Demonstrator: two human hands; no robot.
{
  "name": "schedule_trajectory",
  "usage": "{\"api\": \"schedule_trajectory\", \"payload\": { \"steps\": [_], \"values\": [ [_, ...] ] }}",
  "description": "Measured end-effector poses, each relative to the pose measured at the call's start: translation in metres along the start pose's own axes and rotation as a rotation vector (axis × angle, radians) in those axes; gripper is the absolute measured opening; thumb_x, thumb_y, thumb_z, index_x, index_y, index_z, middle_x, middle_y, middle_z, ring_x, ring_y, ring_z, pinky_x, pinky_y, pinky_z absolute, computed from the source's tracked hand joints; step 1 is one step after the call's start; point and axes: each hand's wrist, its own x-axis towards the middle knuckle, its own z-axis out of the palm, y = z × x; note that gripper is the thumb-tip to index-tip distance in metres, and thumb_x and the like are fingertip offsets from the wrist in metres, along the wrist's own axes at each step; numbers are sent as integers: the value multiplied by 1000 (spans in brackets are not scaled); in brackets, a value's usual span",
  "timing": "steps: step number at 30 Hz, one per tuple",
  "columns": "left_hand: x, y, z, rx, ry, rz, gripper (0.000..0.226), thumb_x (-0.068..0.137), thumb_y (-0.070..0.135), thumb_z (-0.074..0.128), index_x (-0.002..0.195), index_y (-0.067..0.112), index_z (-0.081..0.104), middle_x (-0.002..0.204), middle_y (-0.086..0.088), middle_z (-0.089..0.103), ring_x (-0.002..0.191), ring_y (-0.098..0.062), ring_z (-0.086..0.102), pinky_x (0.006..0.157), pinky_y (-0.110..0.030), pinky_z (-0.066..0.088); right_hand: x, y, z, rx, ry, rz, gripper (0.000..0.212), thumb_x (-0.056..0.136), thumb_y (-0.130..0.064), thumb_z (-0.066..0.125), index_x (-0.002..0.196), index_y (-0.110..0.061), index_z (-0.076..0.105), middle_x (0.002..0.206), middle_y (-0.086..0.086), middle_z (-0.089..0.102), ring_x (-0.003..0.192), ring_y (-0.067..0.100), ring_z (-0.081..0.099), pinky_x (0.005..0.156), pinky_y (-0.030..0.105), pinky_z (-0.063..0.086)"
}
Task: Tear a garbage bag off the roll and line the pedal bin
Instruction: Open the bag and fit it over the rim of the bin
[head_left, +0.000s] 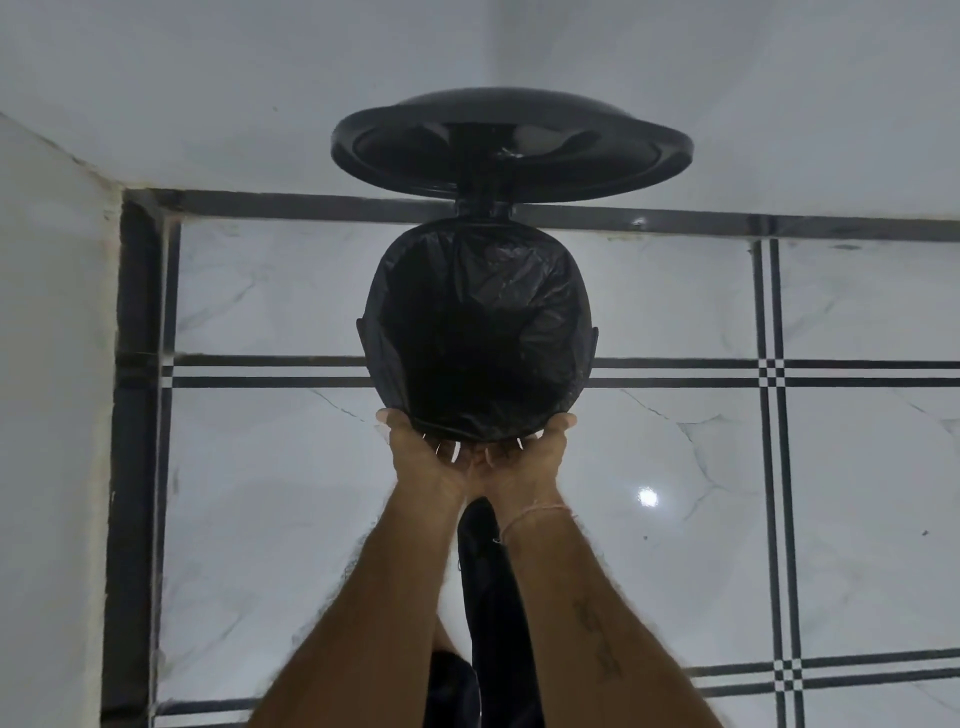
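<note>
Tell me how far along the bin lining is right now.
Done: the black bag sits inside the pedal bin, lid open. In hand: left hand and right hand press the bag's edge at the near rim. Left: finish tucking, then close the lid.

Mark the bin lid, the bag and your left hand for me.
bin lid (511, 143), head view, underside of the raised lid.
garbage bag (483, 322), head view, inside of the bag in the bin's mouth.
left hand (426, 452), head view, palm at the near rim.

your fingertips vanish under the bin's near rim (480, 435); pedal bin body hidden beneath the bag (478, 332); elbows cut off.
</note>
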Motion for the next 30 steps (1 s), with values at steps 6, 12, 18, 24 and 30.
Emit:
{"api": "schedule_trajectory", "payload": {
  "steps": [6, 12, 18, 24, 30],
  "values": [
    [25, 38, -9, 143, 7, 166, 45, 105, 47, 45, 135, 15, 58, 137, -7, 63, 97, -19, 64, 94, -38, 51, -3, -43, 1, -45, -74, -66, 57, 96, -61, 42, 122, -13, 59, 121, 6, 63, 114, 26, 58, 76, 40, 54],
    [41, 51, -21, 216, -20, 155, 46, 102, 39, 54, 139, 11, 57, 126, -7, 66, 89, -19, 67, 85, -36, 55, 12, -54, -8, -109, -163, -139, 50, 99, -49, 48, 133, -15, 60, 133, 8, 63, 123, 34, 58, 99, 48, 51],
    [55, 59, -26, 260, -22, 122, 39, 101, 40, 58, 127, 11, 65, 119, -7, 73, 85, -19, 76, 65, -29, 63, 23, -61, -11, -89, -158, -94, 41, 96, -39, 57, 127, -14, 65, 130, 7, 67, 122, 33, 60, 97, 50, 52],
    [54, 56, -15, 283, -57, 110, 25, 108, 24, 47, 106, 10, 67, 87, -5, 75, 70, -17, 76, 60, -27, 63, 26, -66, -11, -181, -171, -140, 38, 95, -27, 56, 128, -10, 65, 127, 12, 69, 120, 34, 63, 97, 45, 53],
    [29, 63, -12, 401, 22, 164, 49, 104, 47, 47, 139, 14, 57, 138, -7, 63, 112, -23, 67, 103, -41, 52, 7, -79, -2, -489, 36, -345, 37, 100, -44, 48, 118, -16, 62, 122, 4, 66, 118, 25, 60, 95, 36, 48]
  ]
}}
